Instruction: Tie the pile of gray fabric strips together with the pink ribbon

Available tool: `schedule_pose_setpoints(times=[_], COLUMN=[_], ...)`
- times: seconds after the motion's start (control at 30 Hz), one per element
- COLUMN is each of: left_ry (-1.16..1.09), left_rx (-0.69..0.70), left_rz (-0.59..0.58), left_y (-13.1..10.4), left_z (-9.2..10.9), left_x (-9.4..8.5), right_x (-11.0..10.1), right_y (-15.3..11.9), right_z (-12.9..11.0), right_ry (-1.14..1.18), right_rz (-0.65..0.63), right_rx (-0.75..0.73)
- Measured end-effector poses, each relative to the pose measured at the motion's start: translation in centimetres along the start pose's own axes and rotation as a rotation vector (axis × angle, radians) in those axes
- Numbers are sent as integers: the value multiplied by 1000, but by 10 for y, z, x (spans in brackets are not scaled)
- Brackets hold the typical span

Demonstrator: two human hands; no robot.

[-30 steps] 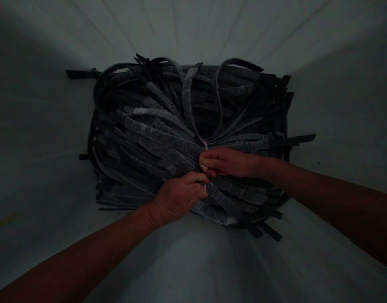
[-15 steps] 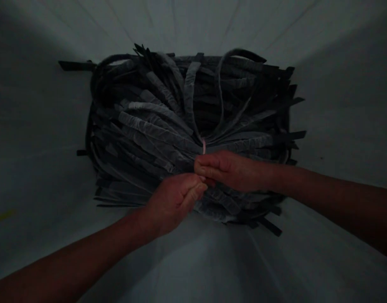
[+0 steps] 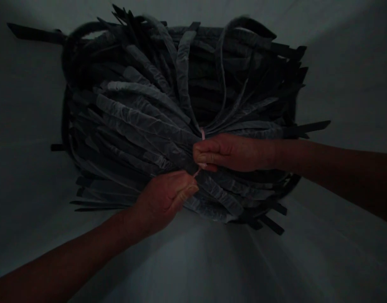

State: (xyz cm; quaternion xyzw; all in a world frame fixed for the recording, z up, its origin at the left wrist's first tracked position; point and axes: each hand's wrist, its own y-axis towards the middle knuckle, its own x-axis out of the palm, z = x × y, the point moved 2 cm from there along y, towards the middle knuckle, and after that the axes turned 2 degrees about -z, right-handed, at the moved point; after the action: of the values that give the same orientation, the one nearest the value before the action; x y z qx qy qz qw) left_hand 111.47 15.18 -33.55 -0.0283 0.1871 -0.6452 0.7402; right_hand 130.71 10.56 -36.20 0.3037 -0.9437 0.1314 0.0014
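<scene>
A thin pink tie [image 3: 202, 135] runs around the middle of a large bundle of dark strips [image 3: 155, 122], cinching them where they pinch together near the centre of the view; a short stretch of it shows above the right hand [image 3: 225, 151] and another short stretch slants between the 2 hands. The right hand comes in from the right side with its fingers clenched into a fist on the tie, knuckles turned toward the left, resting against the pinched waist of the bundle. The left hand [image 3: 166, 195] comes up from the lower left, just below and to the left of the right hand, and its thumb and fingers are pinched shut on the lower end of the tie, which is drawn taut between the 2 hands. The hands sit close to each other but apart, joined only by that bit of tie. The bundle fans out from the waist to both sides: long, flat, greyish strips sweep up and to the left, darker ones spread to the right, and a few loop over the top. Loose ends poke out at the far left, at the right edge and at the lower right. The bundle lies on a pale sheet [image 3: 338, 63] that covers the whole surface around it and shows faint creases. The light is dim, so finer detail of the strips cannot be told.
</scene>
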Motion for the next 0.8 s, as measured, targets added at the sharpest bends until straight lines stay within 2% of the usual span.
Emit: schedule_pose_setpoints(times=[0.13, 0.23, 0.33, 0.47, 0.57, 0.7, 0.8], left_ry=[7, -91, -172, -174, -145, -178, -191], left_rx=[-34, -61, -145, -277, -354, -360, -354], left_rz=[26, 96, 134, 207, 291, 358, 362], left_y=[3, 8, 14, 22, 25, 25, 24], left_z=[-3, -6, -10, -11, -8, -5, -7], left_x=[-1, -2, 0, 6, 12, 19, 21], right_x=[3, 2, 1, 3, 10, 26, 37], right_y=[-1, -3, -3, -4, -8, -17, -21], right_z=[14, 21, 25, 23, 19, 13, 6], right_ry=[36, 43, 74, 169, 261, 459, 464], right_rz=[92, 186, 203, 224, 324, 454, 558], right_rx=[-32, -25, 6, 66, 106, 154, 111])
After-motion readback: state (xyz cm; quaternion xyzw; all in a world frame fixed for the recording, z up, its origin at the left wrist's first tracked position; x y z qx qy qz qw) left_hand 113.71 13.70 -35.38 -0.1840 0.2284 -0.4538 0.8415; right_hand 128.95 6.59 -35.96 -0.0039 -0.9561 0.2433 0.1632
